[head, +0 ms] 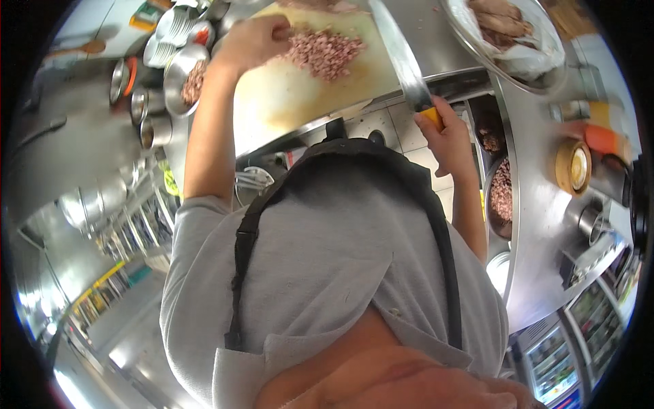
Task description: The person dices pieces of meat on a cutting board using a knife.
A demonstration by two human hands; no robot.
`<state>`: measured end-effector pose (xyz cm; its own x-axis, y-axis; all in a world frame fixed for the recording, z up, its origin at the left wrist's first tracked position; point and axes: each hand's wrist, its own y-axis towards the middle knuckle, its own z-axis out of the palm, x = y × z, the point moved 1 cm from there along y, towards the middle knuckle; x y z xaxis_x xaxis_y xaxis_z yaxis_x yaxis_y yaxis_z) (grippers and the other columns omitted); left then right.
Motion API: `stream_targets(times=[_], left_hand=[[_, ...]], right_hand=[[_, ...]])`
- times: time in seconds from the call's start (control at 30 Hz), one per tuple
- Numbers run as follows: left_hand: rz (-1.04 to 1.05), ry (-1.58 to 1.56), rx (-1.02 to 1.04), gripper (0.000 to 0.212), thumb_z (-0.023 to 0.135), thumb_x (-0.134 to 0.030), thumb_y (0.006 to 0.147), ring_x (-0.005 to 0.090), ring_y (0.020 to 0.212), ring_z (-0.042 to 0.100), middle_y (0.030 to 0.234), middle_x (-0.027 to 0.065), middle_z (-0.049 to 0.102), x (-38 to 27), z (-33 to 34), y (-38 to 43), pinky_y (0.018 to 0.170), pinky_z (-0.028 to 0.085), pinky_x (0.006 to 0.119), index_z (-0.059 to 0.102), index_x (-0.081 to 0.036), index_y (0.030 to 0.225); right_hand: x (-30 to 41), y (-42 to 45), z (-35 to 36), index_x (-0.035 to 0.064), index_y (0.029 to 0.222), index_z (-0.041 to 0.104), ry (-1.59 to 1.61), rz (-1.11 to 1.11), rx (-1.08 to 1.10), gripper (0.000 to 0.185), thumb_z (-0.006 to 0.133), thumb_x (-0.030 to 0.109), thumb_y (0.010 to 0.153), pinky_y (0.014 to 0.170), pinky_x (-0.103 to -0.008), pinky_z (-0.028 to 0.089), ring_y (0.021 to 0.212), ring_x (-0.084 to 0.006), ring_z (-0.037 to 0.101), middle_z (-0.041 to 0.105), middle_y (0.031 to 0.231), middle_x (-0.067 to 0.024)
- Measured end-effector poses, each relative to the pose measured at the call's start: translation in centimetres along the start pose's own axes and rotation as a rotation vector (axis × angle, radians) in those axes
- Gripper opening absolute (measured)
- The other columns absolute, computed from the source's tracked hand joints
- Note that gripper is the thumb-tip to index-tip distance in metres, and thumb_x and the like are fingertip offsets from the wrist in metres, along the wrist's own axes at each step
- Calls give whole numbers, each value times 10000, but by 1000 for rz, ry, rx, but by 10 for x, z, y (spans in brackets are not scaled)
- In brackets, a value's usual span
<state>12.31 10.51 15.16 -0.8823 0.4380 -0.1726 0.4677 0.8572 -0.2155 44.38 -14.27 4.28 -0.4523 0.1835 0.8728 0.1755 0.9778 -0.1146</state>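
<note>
My right hand (447,135) is closed around the yellow handle of a large kitchen knife (403,53). The blade points away from me along the right edge of a pale cutting board (265,105). A heap of diced reddish-pink meat (327,53) lies on the board. My left hand (258,43) is over the board just left of the heap, its fingers curled; whether anything is between them is hidden. More meat (327,4), in larger pieces, sits at the board's far edge, partly cut off by the picture's rim.
Left of the board, a steel bowl (176,84) holds chopped meat beside stacked white dishes (176,25). At the right are a plastic-lined metal tray (536,69) with large meat pieces and a round wooden container (572,166). Below the counter edge, a pan (498,225) contains diced meat.
</note>
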Motion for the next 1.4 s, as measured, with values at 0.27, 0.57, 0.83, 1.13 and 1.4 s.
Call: stream_targets(times=[0.27,0.57,0.83,1.13,1.4], left_hand=[[-111,-22,-287,355,794,-370,884,268,1104,696,1128,43,763,84,126,-117,999,486,449,757,-137,1149],[-110,-157,-467,252,757,-296,908,290,1081,687,1087,34,745,112,148,-134,982,492,454,770,-166,1123],[-20,-193,-637,211,754,-266,884,263,1117,657,1117,13,714,106,157,-122,933,486,463,769,-206,1087],[67,-126,-552,354,785,-262,854,248,1126,669,1160,10,713,101,153,-118,961,499,443,758,-214,1204],[55,88,-409,356,774,-309,857,233,1122,670,1135,6,726,94,132,-106,961,485,449,758,-227,1202]], right_hand=[[68,23,45,58,1203,629,-94,-4,363,357,710,305,958,709,-433,519,778,-386,679,697,862,-184],[90,15,110,41,1342,602,-421,-204,350,446,637,281,967,833,-528,540,990,-485,690,721,1051,-277],[113,-12,130,71,1432,555,-542,38,402,495,605,246,972,892,-551,531,1040,-488,681,708,1141,-292],[113,-20,124,119,1507,512,-561,-41,340,567,633,271,974,884,-542,535,1027,-464,694,722,1124,-271],[86,-11,109,144,1518,509,-429,-123,346,583,655,289,973,894,-525,542,1040,-458,700,726,1120,-268]])
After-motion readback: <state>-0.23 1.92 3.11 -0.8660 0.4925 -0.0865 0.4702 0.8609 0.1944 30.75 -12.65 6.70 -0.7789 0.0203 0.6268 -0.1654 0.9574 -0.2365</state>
